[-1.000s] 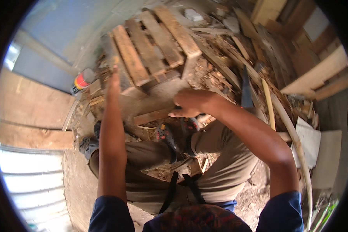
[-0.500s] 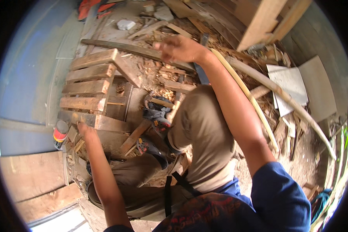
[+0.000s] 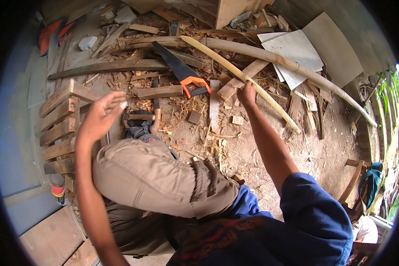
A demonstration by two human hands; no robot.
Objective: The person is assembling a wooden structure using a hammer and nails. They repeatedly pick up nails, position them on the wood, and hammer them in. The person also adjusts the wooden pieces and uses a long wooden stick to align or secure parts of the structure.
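My right hand (image 3: pixel 247 93) is closed around a long, pale, slightly curved wooden strip (image 3: pixel 217 59), near the strip's middle. The strip slants from the far middle down to the right; the fingers are partly hidden beneath it. My left hand (image 3: pixel 103 114) hovers above my bent knee, beside a slatted wooden stool (image 3: pixel 60 129), with fingers stretched out and nothing in them. Just left of the strip lies a handsaw (image 3: pixel 175 62) with a black blade and an orange and black handle. Below the saw, a wood-handled tool (image 3: pixel 142 117) rests by my foot.
A long pole (image 3: pixel 270 55) crosses the far side, with pale sheets (image 3: pixel 297 57) behind it. Wood offcuts and shavings litter the ground. A red-labelled container (image 3: pixel 57 186) stands at the left by a blue wall (image 3: pixel 20 128). Plants (image 3: pixel 388 93) show at the right.
My view and body have swung right. My right hand has come down onto the pale strip and taken hold of it. My left hand has left the stool and risen.
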